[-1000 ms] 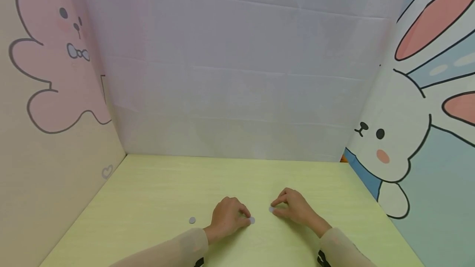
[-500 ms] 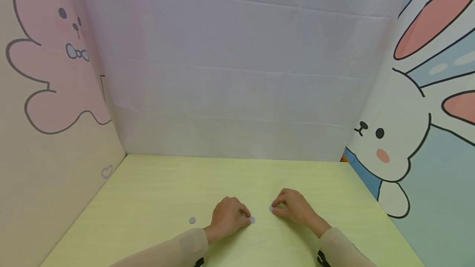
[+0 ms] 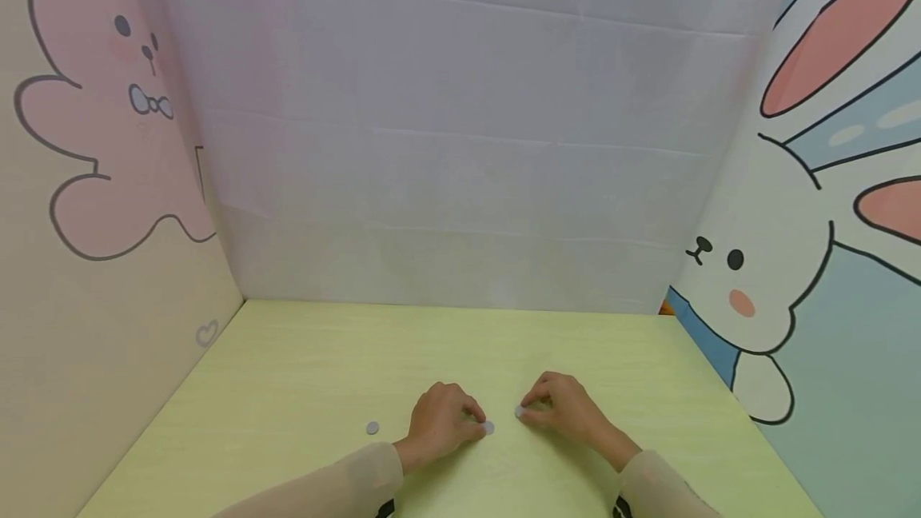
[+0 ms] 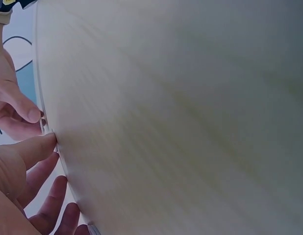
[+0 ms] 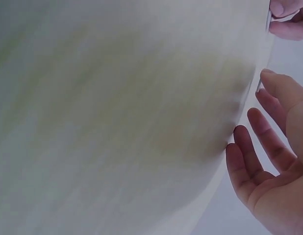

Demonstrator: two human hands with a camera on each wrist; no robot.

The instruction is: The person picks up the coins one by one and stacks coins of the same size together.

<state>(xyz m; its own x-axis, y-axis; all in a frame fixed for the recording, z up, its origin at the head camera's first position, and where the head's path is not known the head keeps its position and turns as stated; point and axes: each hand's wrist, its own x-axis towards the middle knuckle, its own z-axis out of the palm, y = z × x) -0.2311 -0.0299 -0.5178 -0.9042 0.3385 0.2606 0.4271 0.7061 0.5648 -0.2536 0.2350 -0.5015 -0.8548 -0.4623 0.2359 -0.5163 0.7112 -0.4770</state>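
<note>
Near the front middle of the table, my left hand (image 3: 444,424) pinches a small round grey coin (image 3: 489,428) between thumb and index finger, low at the tabletop. My right hand (image 3: 564,406) holds another grey coin (image 3: 519,412) by thumb and index finger, a short way to the right and slightly farther back. In the right wrist view that coin (image 5: 260,84) shows edge-on as a thin sliver between the fingertips, and the other right fingers are spread against the table. A third coin (image 3: 372,428) lies flat to the left of my left hand.
The pale yellow-green table (image 3: 324,358) reaches back to a white cloth wall (image 3: 460,182). A wall with a pink bear drawing (image 3: 122,142) bounds the left side, and one with a rabbit drawing (image 3: 763,278) the right.
My right hand has shifted slightly left and toward the front with its coin, nearer to the left hand's coin. The left hand and the loose coin have stayed in place.
</note>
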